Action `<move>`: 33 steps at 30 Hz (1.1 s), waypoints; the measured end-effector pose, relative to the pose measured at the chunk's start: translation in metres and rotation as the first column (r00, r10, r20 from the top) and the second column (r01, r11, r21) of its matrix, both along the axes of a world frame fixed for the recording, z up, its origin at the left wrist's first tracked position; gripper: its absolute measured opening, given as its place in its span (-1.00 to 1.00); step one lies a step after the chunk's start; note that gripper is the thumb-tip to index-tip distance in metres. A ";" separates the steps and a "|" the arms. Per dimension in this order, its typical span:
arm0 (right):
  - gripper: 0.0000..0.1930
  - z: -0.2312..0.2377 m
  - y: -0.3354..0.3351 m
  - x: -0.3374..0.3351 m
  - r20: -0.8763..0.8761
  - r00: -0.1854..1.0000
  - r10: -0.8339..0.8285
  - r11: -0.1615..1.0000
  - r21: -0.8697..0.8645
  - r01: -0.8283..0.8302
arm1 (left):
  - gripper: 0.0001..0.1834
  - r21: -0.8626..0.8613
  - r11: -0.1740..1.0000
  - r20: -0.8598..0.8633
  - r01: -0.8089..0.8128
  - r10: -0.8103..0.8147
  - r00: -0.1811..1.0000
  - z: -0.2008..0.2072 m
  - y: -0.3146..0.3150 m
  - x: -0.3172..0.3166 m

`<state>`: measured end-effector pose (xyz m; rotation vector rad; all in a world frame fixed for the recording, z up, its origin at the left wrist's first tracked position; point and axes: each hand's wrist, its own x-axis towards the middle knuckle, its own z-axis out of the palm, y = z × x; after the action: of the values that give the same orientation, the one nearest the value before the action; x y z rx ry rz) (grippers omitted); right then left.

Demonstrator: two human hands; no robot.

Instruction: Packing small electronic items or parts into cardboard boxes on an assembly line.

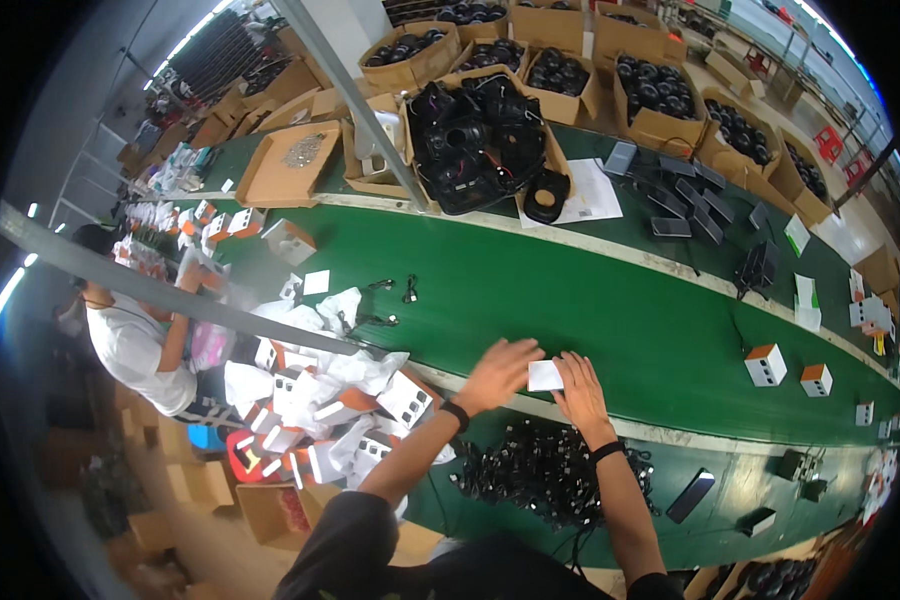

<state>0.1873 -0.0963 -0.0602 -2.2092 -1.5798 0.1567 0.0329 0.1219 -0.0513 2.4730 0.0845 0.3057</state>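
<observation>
Over the near edge of the green belt, a small white folded paper or card (545, 376) lies between my two hands. My right hand (581, 390) grips its right side, with the fingers along the edge. My left hand (501, 374) is at the other side, fingers apart and slightly smeared by motion; whether it touches the paper is hard to make out. Below my hands a heap of black cables (530, 470) covers part of the near green table. To the left lies a pile of white and orange boxes (405, 397) among white plastic bags (340, 310).
The green belt (530, 290) carries black cables (410, 289) and small boxes (765, 366). A phone (691, 495) lies at near right. Cartons of black parts (485, 140) and dark rectangular devices (685, 200) line the far side. A metal pole (170, 295) crosses the left; another person (140, 350) works there.
</observation>
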 end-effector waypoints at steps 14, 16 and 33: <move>-0.21 -0.005 -0.109 0.089 0.261 0.488 -0.833 0.521 0.072 0.851 | -0.45 0.693 0.663 -0.461 -0.284 0.710 0.532 -0.096 0.257 -0.106; -0.27 0.002 -0.125 0.082 0.236 0.483 -0.843 0.525 0.163 0.836 | -0.45 0.656 0.689 -0.447 -0.309 0.684 0.576 -0.098 0.261 -0.123; -0.50 0.055 -0.137 -0.116 -0.261 0.803 -0.536 0.819 0.071 0.570 | -0.70 -0.144 0.962 -0.303 -0.232 0.180 0.936 0.031 0.047 -0.048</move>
<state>0.0715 -0.2336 -0.0052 -2.3339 -0.7443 0.1103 -0.0148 0.1693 -0.0207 2.3156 0.4778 0.0208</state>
